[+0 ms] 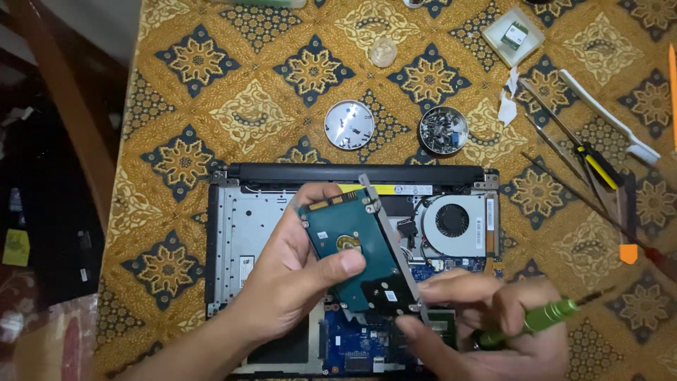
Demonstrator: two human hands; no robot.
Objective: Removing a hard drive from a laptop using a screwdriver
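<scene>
Head view: a hard drive [350,247] in its metal bracket is held above an opened laptop [268,212], circuit side up, long axis running from upper left to lower right. The left hand [296,275] fingers close around it, thumb across its face. The right hand [486,331] fingers touch the drive's lower corner while gripping a green screwdriver [546,315].

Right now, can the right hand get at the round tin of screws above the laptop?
Probably not freely. The right hand grips a green screwdriver and touches the hard drive's bracket. The tin of screws lies uncovered on the cloth beyond the open laptop, the path open, but the fingers are occupied.
</scene>
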